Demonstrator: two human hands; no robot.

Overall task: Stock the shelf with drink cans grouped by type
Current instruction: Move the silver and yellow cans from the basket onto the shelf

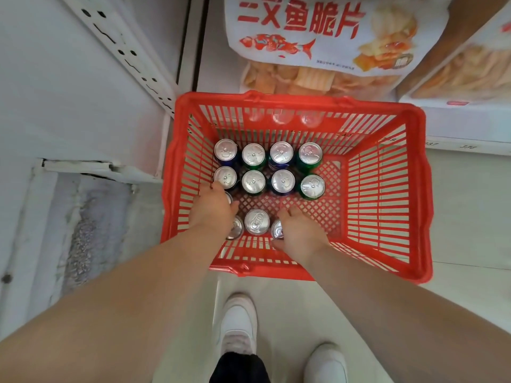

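Two hands down inside a red basket [414, 189] on the floor. Left hand [213, 211] curled over a can by the left wall, grip hidden, cannot tell if clamped. Silver can [256, 221] upright between both hands. Right hand [300, 233] wrapped around another can [277, 230] near the front wall. Eight cans [282, 181], blue and green, in two rows behind. Snack bag [318, 31] above.

Twelve cans [257, 221], one basket [387, 175]
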